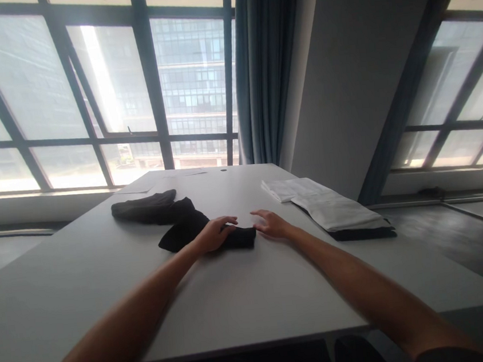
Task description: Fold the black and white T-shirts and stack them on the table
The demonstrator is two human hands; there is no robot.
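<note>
A black cloth (186,228) lies bunched on the white table (236,296), with its right end flat and squared. My left hand (215,234) rests on top of that right part, fingers apart and pointing right. Beside the cloth's right edge is my right hand (271,224), its fingers spread and their tips close to or touching the edge. The cloth's far left part (145,209) looks dark grey and stretches back toward the left. Neither hand has visibly closed on the fabric.
Folded white cloth (334,203) lies on dark cloth (363,234) at the table's right side. Thin papers (136,187) lie near the far left edge. Beyond the table are windows, a blue-grey curtain (270,68) and a pillar. A dark chair (359,356) stands at the near edge.
</note>
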